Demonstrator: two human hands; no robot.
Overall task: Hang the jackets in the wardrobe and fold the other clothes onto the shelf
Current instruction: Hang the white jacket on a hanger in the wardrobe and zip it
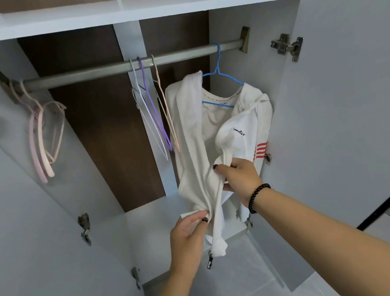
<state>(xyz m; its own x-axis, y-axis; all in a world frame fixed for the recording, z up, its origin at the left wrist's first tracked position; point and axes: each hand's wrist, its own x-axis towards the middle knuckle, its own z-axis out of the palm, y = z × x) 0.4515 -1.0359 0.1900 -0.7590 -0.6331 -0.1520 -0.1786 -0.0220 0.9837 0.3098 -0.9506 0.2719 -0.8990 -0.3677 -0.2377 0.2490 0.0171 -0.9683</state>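
Observation:
A white zip jacket (194,133) with red stripes on one sleeve hangs on a blue hanger (219,71) from the grey wardrobe rail (96,71), at the right end. My left hand (190,237) pinches the lower left front edge of the jacket near the hem, just above the dangling zip pull (210,260). My right hand (239,174), with a black bead bracelet on its wrist, grips the other front edge higher up. Part of the jacket's right side is bunched and folded over.
Three thin empty hangers (153,113) hang mid-rail, and pink hangers (41,142) hang at the left end. A white shelf (123,11) runs above the rail. Both wardrobe doors (28,242) stand open at the sides. The white wardrobe floor (149,227) lies below.

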